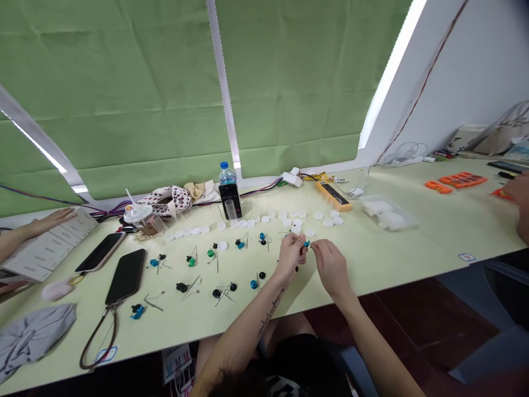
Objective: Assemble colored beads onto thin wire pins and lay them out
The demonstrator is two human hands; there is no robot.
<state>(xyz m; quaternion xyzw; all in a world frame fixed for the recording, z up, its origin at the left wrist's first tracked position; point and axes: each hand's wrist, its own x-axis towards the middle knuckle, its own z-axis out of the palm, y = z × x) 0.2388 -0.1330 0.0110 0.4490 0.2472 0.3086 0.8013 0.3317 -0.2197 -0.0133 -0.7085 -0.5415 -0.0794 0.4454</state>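
Note:
My left hand [290,258] is closed in a pinch around a small teal-blue plastic part [306,243], above the table. Close to its right side, my right hand [330,267] also has its fingertips pressed together, almost touching that part; what they pinch is too small to make out. Sets of small parts lie about the hands: a blue part [253,284] with thin metal pins, a blue-and-black set [262,237], black parts [217,293] with crossed pins, and green pieces [190,261]. White round caps [309,233] sit just beyond my hands.
A phone showing a timer [230,199] leans on a water bottle [225,173]. A yellow multimeter [334,197] and a clear plastic bag [388,213] lie right. Two dark phones [126,275] lie left. Another person's hand [52,220] rests on a white box [53,245]; another's arm shows far right.

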